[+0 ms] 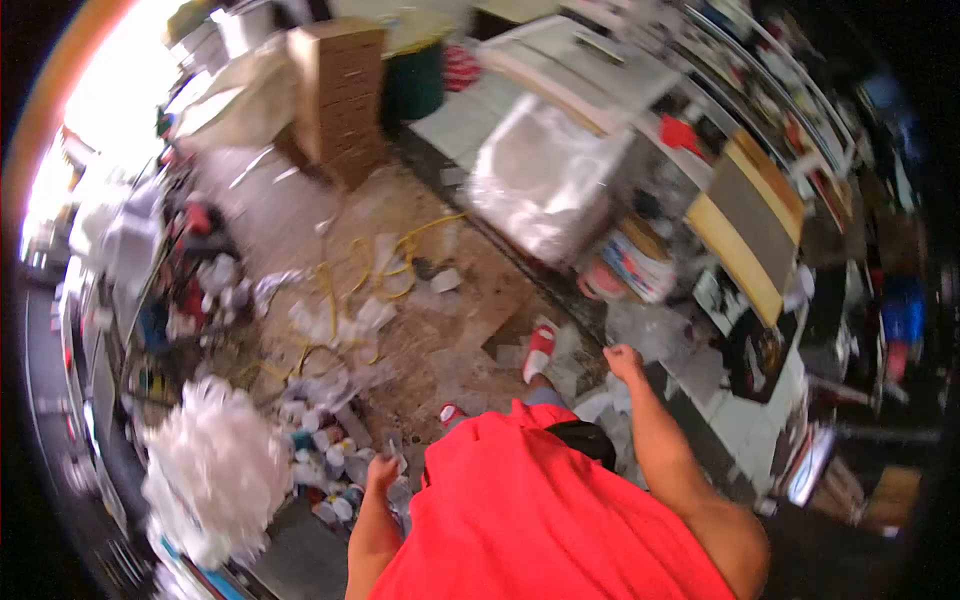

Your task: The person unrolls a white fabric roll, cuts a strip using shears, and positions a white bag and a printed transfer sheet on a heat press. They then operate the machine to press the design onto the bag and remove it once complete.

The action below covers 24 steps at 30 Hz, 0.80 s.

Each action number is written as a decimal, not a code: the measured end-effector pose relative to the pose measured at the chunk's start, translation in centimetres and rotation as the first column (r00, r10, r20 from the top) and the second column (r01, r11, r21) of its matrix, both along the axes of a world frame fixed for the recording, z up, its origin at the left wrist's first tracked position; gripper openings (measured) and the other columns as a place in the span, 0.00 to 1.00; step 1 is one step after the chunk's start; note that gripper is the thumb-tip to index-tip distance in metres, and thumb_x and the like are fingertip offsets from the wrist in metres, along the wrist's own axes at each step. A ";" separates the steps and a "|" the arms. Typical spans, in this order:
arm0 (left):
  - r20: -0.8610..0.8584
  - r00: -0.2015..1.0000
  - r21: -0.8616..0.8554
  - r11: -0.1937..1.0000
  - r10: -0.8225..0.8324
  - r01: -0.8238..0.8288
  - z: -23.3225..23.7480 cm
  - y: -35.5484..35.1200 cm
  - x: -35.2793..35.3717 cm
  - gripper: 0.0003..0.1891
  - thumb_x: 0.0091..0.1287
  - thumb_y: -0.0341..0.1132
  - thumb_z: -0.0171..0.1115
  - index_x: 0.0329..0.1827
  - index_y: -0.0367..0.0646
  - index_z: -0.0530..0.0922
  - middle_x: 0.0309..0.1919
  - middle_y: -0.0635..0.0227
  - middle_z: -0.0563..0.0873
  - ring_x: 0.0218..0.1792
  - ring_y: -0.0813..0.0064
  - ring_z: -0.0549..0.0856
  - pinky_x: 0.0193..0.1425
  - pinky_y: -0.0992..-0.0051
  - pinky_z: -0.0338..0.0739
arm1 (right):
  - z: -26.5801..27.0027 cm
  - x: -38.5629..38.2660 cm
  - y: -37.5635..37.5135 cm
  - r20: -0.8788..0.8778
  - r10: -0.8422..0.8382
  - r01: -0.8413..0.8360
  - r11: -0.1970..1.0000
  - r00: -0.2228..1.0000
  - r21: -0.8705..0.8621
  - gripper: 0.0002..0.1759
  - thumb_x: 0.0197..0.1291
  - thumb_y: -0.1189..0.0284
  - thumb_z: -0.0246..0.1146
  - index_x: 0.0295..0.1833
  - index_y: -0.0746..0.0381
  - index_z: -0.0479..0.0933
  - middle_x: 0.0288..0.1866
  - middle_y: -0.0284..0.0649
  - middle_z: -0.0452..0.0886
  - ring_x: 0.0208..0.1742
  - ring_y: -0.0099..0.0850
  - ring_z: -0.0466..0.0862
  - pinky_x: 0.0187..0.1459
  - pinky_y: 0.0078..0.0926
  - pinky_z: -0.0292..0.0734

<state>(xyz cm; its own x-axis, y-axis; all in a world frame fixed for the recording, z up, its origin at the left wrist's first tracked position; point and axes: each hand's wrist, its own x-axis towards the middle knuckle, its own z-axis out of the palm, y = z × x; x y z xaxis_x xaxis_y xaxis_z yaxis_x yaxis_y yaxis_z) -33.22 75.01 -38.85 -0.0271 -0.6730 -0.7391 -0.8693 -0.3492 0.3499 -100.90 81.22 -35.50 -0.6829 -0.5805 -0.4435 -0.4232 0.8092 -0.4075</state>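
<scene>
My right hand (623, 362) is out to the right with its fingers curled in, and nothing shows in it. Behind it lies crumpled clear plastic (650, 330) on the floor side. My left hand (382, 470) hangs low at my left, blurred, so its fingers do not show clearly. Close to it is a heap of small bottles and tubs (335, 455). A large bundle of white plastic (215, 470) stands further left. My feet in red and white footwear (538, 352) are on the dirty floor.
A yellow cord (330, 300) lies looped on the floor among scraps. Ahead stand a wooden drawer cabinet (345, 95) and a plastic-wrapped white basin-like piece (545, 165). A yellow-edged panel (750, 230) leans in clutter at right. Piled items (200, 250) line the left.
</scene>
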 end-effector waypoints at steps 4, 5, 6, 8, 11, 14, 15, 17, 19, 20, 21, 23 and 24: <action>0.209 0.557 -0.124 0.543 -0.804 0.830 -1.1 -0.6 -0.5 0.15 0.65 0.42 0.61 0.38 0.37 0.86 0.32 0.55 0.90 0.32 0.66 0.89 0.38 0.68 0.83 | -2.8 -7.6 -5.3 -0.043 -0.229 0.227 0.973 0.973 -0.038 0.24 0.59 0.47 0.68 0.40 0.60 0.86 0.42 0.48 0.88 0.48 0.49 0.86 0.52 0.44 0.80; 0.028 0.958 -0.078 0.955 -0.285 0.286 1.3 -0.7 -3.1 0.14 0.67 0.40 0.61 0.41 0.36 0.85 0.32 0.57 0.90 0.31 0.69 0.89 0.38 0.69 0.83 | -4.6 -9.3 -7.1 -0.048 -0.253 0.246 0.962 0.966 -0.115 0.25 0.59 0.47 0.68 0.39 0.60 0.85 0.42 0.49 0.88 0.48 0.49 0.86 0.52 0.45 0.80; -0.078 0.915 0.062 0.918 0.395 -0.391 3.5 -0.4 -5.1 0.14 0.68 0.38 0.62 0.44 0.34 0.85 0.32 0.59 0.89 0.31 0.72 0.88 0.39 0.71 0.83 | -5.8 -10.5 -9.4 -0.031 -0.270 0.263 0.955 0.962 -0.137 0.26 0.59 0.46 0.68 0.38 0.61 0.85 0.42 0.50 0.88 0.48 0.50 0.86 0.52 0.45 0.80; -0.017 0.969 0.000 0.970 0.245 -0.245 9.1 -3.9 -13.1 0.13 0.69 0.37 0.63 0.47 0.34 0.84 0.34 0.59 0.90 0.32 0.72 0.88 0.39 0.71 0.83 | -7.5 -12.9 -15.0 0.023 -0.289 0.288 0.940 0.957 -0.185 0.28 0.58 0.44 0.68 0.39 0.63 0.84 0.42 0.52 0.88 0.48 0.51 0.86 0.51 0.47 0.79; -0.019 0.969 -0.025 0.969 0.244 -0.245 11.7 -6.6 -22.0 0.15 0.70 0.36 0.63 0.52 0.33 0.82 0.39 0.58 0.90 0.36 0.73 0.88 0.42 0.71 0.83 | -4.1 -13.9 -25.4 0.111 -0.376 0.392 0.870 0.920 -0.299 0.35 0.56 0.39 0.68 0.40 0.65 0.82 0.39 0.53 0.87 0.47 0.53 0.86 0.50 0.46 0.79; -0.083 0.978 -0.077 0.978 0.190 -0.196 13.0 -6.8 -26.3 0.17 0.70 0.39 0.64 0.53 0.35 0.83 0.42 0.56 0.90 0.43 0.67 0.88 0.49 0.69 0.82 | -1.3 -14.9 -33.8 0.224 -0.382 0.442 0.758 0.897 -0.479 0.42 0.54 0.34 0.67 0.40 0.69 0.81 0.36 0.53 0.85 0.47 0.52 0.86 0.49 0.45 0.79; -0.031 0.995 -0.097 0.990 0.099 -0.102 13.4 -6.7 -27.1 0.18 0.69 0.42 0.65 0.52 0.36 0.83 0.44 0.54 0.90 0.47 0.62 0.89 0.54 0.67 0.81 | -0.8 -15.2 -36.4 0.149 -0.414 0.435 0.781 0.898 -0.448 0.41 0.50 0.36 0.71 0.40 0.68 0.78 0.38 0.53 0.85 0.48 0.52 0.86 0.50 0.46 0.80; 0.050 0.998 -0.082 0.996 0.049 -0.045 14.5 -5.9 -28.3 0.19 0.68 0.43 0.65 0.52 0.36 0.84 0.46 0.53 0.90 0.50 0.59 0.89 0.56 0.65 0.80 | 0.7 -14.9 -38.9 0.078 -0.440 0.430 0.800 0.895 -0.419 0.41 0.46 0.38 0.74 0.41 0.68 0.76 0.39 0.53 0.84 0.48 0.53 0.86 0.51 0.48 0.80; 0.106 0.987 -0.036 0.992 0.125 -0.121 15.4 -5.0 -28.9 0.19 0.66 0.44 0.67 0.51 0.36 0.84 0.46 0.53 0.90 0.51 0.59 0.89 0.57 0.65 0.81 | 2.2 -14.6 -40.4 0.052 -0.449 0.446 0.855 0.892 -0.265 0.45 0.43 0.42 0.78 0.49 0.72 0.73 0.47 0.57 0.82 0.50 0.54 0.85 0.53 0.48 0.81; 0.104 0.982 -0.018 0.988 0.155 -0.154 14.4 -3.9 -27.5 0.19 0.66 0.44 0.67 0.50 0.37 0.85 0.45 0.53 0.91 0.50 0.59 0.89 0.57 0.65 0.81 | 0.1 -14.4 -40.8 -0.015 -0.460 0.430 0.841 0.888 -0.329 0.47 0.43 0.46 0.79 0.54 0.75 0.71 0.52 0.60 0.80 0.54 0.54 0.84 0.56 0.47 0.81; 0.102 0.977 0.000 0.983 0.185 -0.186 12.2 -2.4 -25.1 0.19 0.66 0.44 0.67 0.50 0.37 0.85 0.44 0.53 0.91 0.50 0.59 0.90 0.57 0.65 0.81 | -0.2 -14.7 -41.0 -0.009 -0.459 0.430 0.839 0.888 -0.334 0.47 0.43 0.46 0.79 0.54 0.75 0.71 0.52 0.60 0.80 0.54 0.54 0.84 0.56 0.47 0.81; 0.076 0.963 0.003 0.966 0.258 -0.259 10.8 -0.8 -23.3 0.20 0.65 0.44 0.67 0.51 0.37 0.85 0.44 0.53 0.91 0.49 0.59 0.90 0.55 0.65 0.81 | -0.1 -15.4 -40.7 0.021 -0.436 0.421 0.856 0.900 -0.300 0.47 0.45 0.48 0.79 0.55 0.79 0.71 0.51 0.61 0.82 0.52 0.54 0.85 0.55 0.47 0.83; 0.109 0.955 0.088 0.955 0.274 -0.284 11.7 -0.6 -23.9 0.21 0.64 0.44 0.67 0.52 0.36 0.85 0.43 0.53 0.91 0.48 0.61 0.90 0.53 0.66 0.82 | 1.6 -16.0 -40.3 0.165 -0.428 0.457 0.857 0.889 -0.238 0.43 0.46 0.52 0.78 0.54 0.79 0.73 0.49 0.62 0.83 0.49 0.55 0.87 0.51 0.46 0.84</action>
<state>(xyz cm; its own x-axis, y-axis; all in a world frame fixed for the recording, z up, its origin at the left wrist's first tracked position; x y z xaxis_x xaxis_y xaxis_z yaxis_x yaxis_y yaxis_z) -57.15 74.37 -27.13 0.2249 -0.5651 -0.7938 -0.7593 -0.6121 0.2206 -116.87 40.97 -33.86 -0.8547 -0.3324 -0.3988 0.0095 0.7580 -0.6522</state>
